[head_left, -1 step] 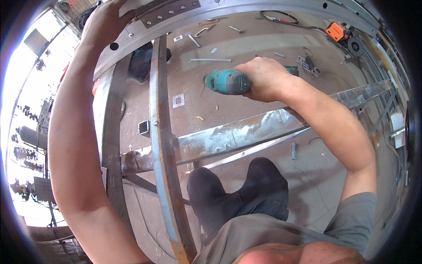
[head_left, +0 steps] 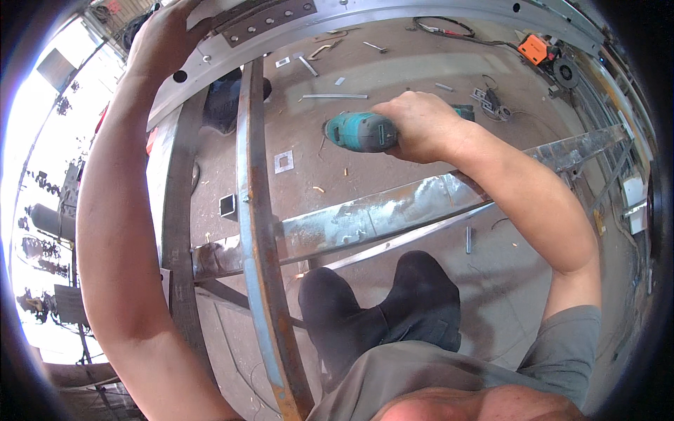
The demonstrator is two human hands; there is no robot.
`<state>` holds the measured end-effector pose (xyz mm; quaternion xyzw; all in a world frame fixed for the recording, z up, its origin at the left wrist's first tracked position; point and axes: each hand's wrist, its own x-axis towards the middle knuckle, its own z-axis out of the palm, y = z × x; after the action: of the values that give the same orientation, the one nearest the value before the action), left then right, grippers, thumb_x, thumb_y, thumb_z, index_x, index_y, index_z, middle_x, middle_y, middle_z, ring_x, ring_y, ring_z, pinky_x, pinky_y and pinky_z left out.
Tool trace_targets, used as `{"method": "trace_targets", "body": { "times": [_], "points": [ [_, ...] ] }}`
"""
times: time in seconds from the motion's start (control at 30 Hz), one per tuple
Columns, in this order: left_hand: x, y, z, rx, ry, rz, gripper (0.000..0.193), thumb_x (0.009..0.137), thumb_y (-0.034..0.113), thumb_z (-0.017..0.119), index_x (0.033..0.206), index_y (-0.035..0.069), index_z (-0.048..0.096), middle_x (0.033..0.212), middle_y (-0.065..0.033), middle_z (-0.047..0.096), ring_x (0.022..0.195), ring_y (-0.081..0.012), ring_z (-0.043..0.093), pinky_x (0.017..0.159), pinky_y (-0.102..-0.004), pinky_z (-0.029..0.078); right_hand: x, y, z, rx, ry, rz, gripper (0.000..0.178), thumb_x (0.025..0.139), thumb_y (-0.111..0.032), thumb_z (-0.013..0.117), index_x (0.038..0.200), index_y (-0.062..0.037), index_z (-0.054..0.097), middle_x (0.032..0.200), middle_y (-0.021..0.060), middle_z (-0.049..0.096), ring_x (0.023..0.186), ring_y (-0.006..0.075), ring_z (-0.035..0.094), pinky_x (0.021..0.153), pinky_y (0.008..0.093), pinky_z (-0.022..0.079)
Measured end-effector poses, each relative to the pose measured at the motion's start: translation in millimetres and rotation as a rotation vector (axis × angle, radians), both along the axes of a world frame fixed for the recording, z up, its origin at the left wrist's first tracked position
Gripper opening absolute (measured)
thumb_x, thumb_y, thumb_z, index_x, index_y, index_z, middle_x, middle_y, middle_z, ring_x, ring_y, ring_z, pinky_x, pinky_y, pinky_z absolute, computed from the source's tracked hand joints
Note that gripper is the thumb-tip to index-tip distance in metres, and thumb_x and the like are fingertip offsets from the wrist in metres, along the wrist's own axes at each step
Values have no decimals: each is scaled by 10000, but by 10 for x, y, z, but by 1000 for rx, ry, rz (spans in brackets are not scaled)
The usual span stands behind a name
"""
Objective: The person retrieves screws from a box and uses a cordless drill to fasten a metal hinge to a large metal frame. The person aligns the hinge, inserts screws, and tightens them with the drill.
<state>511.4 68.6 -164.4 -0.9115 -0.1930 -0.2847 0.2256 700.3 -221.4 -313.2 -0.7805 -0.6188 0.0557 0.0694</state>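
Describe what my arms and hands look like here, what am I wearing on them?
Both arms are bare from the shoulder area down; no gloves, watch or rings show on the left hand or the right hand. A short grey sleeve covers only the top of the right arm. No sleeve is visible on the left arm.

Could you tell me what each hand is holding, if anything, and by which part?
The right hand grips a teal power drill by its handle. The left hand grasps the grey steel beam overhead.
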Motion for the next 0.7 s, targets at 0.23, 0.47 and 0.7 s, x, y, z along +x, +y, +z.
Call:
{"method": "trace_targets", "body": {
  "times": [0.23, 0.47, 0.7],
  "points": [
    [-11, 374, -74, 31, -37, -42, 537, 953, 260, 736, 1456, 172, 570, 1342, -136, 679, 1255, -326, 640, 1039, -446, 515, 3, -32, 44, 11, 17, 24, 182, 819, -180, 679, 977, -124, 750, 1003, 149, 761, 988, 341, 729, 873, 464, 585],
    [10, 330, -108, 63, -95, -80, 447, 960, 342, 719, 1389, 250, 635, 1235, -118, 729, 1094, -309, 724, 913, -438, 585, 15, -21, -17, 72, 31, 17, 217, 759, -157, 782, 967, -131, 725, 935, 154, 758, 924, 366, 726, 817, 479, 579],
    [68, 314, -192, 43, -221, -170, 355, 949, 323, 724, 1288, 221, 709, 1204, -73, 744, 1108, -279, 713, 947, -391, 557, 12, -8, -28, 66, 20, 23, 200, 767, -161, 773, 959, -126, 728, 938, 154, 760, 925, 362, 729, 817, 478, 581]
  ]
}}
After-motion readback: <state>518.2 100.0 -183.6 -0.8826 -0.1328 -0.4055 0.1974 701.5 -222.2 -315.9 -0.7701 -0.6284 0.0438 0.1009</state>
